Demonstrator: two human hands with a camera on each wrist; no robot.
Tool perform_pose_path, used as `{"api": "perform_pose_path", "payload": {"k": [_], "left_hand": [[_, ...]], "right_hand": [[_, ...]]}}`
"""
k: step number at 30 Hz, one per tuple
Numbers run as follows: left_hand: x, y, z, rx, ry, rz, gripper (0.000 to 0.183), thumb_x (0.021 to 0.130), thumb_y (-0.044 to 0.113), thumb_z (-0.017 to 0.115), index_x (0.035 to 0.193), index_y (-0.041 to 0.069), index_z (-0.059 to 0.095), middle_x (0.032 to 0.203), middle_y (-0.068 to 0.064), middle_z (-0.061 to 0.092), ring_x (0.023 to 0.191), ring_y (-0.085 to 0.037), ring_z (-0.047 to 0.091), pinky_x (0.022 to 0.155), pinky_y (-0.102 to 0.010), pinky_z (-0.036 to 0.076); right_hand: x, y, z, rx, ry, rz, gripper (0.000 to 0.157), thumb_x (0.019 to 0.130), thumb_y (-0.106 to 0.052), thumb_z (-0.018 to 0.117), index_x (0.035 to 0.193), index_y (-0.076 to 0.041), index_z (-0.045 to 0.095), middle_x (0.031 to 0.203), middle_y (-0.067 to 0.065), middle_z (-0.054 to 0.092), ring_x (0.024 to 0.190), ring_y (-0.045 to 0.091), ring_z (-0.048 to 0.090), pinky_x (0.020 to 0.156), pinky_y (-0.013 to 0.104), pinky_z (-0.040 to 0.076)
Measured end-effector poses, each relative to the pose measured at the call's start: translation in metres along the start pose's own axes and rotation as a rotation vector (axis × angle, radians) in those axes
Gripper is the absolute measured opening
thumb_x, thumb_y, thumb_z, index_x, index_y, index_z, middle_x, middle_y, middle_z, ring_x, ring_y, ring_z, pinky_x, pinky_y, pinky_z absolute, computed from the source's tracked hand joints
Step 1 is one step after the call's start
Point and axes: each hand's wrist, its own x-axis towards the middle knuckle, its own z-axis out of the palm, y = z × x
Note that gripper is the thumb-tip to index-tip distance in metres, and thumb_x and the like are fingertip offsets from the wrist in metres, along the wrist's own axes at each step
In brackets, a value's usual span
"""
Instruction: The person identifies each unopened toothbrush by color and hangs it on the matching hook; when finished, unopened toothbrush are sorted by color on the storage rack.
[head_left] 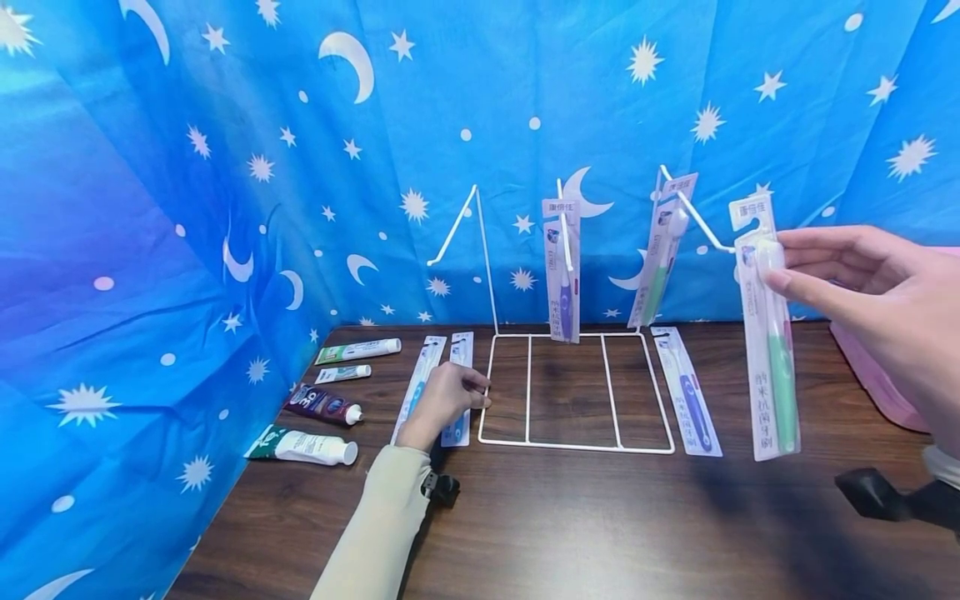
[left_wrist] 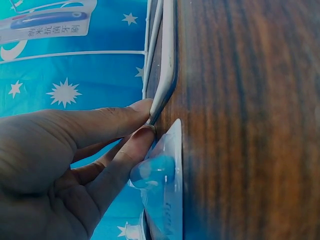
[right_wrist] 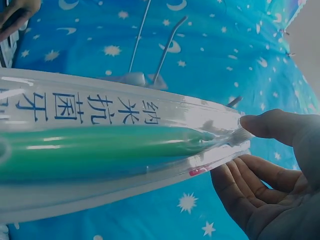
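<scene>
Your right hand (head_left: 911, 292) is pinching the green toothbrush pack (head_left: 767, 350) near its top, above the counter's (head_left: 570, 525) right side, likely leaving the slot clear; your left hand (head_left: 446, 396), fingers nearly together, is pinching the rack's (head_left: 577, 447) left wire, probably steadying it.

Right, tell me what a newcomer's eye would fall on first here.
Most likely the blue backdrop, patterned with white stars and moons, behind the table. Next, the packaged green toothbrush, held up by the right hand at the right of the head view. Then the white rack in the middle, its left base edge pinched by the left hand.
</scene>
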Motion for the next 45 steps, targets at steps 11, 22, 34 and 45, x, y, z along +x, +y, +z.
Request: {"api": "perform_pose_path", "payload": {"k": [11,22,34,45], "left_hand": [[0.0,0.001,-0.001,-0.009,-0.005,-0.005,0.021,0.078,0.009,0.081,0.099,0.009,0.076,0.077,0.005,0.068,0.07,-0.009,0.061,0.067,-0.028,0.049],[0.001,0.0,-0.001,-0.005,0.002,-0.002,0.021,0.077,0.009,0.081,0.098,0.009,0.076,0.076,0.006,0.067,0.069,-0.008,0.061,0.067,-0.028,0.049],[0.001,0.001,-0.002,-0.003,0.002,0.014,0.021,0.077,0.01,0.081,0.098,0.009,0.076,0.077,0.006,0.068,0.07,-0.008,0.06,0.069,-0.028,0.049],[0.0,0.001,-0.001,-0.01,0.001,-0.002,0.02,0.078,0.009,0.081,0.098,0.009,0.076,0.077,0.006,0.067,0.07,-0.009,0.06,0.069,-0.029,0.049]], "right_hand": [[-0.008,-0.009,0.004,0.062,0.009,-0.101,0.047,0.086,0.005,0.068,0.13,-0.006,0.059,0.107,-0.005,0.065,0.095,0.006,0.06,0.076,0.007,0.043],[-0.011,-0.008,0.009,0.017,-0.03,-0.068,0.05,0.086,0.0,0.07,0.133,-0.01,0.057,0.112,-0.007,0.063,0.099,0.006,0.057,0.076,0.006,0.042],[0.001,0.0,0.023,-0.104,-0.043,-0.001,0.047,0.085,-0.024,0.077,0.128,-0.016,0.061,0.111,-0.01,0.065,0.094,-0.008,0.06,0.069,0.008,0.043],[0.028,0.013,0.046,-0.062,0.053,-0.124,0.039,0.086,-0.018,0.075,0.121,-0.009,0.063,0.096,-0.015,0.065,0.083,-0.009,0.062,0.066,0.008,0.045]]}}
